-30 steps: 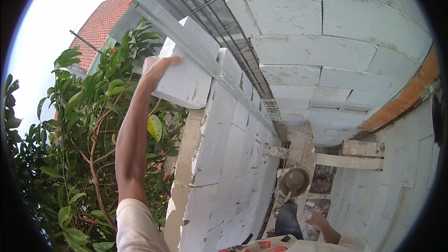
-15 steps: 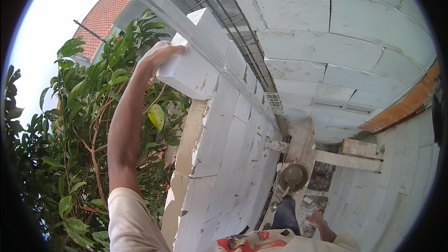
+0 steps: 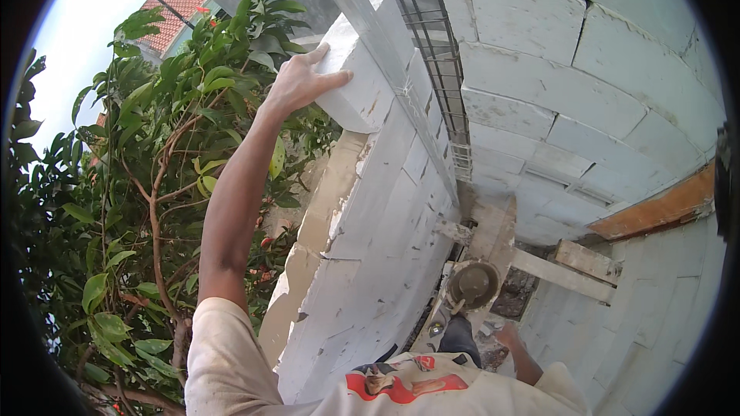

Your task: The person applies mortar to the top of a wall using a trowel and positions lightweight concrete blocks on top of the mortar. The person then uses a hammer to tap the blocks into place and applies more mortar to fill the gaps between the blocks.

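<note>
At the far end of the low wall [image 3: 362, 239], my left hand [image 3: 299, 83] grips the end of a white lightweight block [image 3: 358, 69]. Its thumb and one finger are spread over the block's top edge; the other fingers are mostly hidden. The block lies on the wall's top course. A long metal straightedge [image 3: 383, 46] runs diagonally along the wall's inner face and crosses in front of the block. Down by my leg is my right hand [image 3: 509, 334], small in view, its fingers not clear enough to tell whether they hold anything.
A bucket of grey mortar [image 3: 473, 285] stands on a plank below. A steel rebar cage [image 3: 435, 38] rises between the low wall and a tall block wall [image 3: 532, 69]. Leafy branches [image 3: 193, 123] crowd the left. Boards [image 3: 566, 273] lie at the lower right.
The view has shifted, so the wall and block sit further right in the picture. My left hand's finger and thumb have spread further over the block's edge.
</note>
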The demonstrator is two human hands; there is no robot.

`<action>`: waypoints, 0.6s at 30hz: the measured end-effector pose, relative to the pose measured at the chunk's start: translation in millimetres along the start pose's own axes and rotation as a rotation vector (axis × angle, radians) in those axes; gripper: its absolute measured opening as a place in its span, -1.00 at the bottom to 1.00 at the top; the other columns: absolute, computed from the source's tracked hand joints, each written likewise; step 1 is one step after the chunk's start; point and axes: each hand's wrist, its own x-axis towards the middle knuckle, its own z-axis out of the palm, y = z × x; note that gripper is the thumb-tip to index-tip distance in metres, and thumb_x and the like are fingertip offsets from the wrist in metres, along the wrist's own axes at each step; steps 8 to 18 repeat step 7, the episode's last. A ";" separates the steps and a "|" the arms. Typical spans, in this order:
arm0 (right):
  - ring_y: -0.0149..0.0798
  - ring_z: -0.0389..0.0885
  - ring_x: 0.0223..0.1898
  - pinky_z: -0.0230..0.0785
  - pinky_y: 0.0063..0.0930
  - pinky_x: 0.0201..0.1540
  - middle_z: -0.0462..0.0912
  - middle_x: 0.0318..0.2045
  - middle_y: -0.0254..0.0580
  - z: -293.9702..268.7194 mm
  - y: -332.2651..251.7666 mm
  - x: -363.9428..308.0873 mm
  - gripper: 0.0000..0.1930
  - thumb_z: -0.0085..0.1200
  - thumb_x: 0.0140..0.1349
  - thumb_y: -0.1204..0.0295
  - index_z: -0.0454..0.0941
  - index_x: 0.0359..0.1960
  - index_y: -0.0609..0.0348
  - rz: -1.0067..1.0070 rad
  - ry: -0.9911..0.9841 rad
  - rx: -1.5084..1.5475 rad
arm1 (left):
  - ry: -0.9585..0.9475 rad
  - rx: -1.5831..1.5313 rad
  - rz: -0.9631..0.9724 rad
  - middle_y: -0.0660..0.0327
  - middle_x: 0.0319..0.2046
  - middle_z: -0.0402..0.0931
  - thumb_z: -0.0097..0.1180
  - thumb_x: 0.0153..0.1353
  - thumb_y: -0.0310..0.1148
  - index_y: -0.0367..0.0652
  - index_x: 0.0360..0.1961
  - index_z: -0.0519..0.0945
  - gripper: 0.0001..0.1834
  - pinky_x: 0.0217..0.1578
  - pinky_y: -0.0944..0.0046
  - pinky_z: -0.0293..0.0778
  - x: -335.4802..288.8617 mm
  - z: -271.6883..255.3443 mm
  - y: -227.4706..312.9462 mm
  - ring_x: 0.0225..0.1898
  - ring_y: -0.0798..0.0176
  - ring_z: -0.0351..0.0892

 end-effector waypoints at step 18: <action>0.15 0.74 0.16 0.57 -0.05 0.22 0.76 0.03 0.33 13.4 30.9 16.4 -0.47 0.44 0.17 0.14 0.74 0.12 0.16 -0.025 0.045 0.156 | 0.022 -0.016 0.057 -0.31 0.18 0.65 0.41 0.03 0.24 -0.27 0.49 0.46 0.10 0.35 0.12 0.43 14.1 5.9 -3.6 0.22 -0.11 0.69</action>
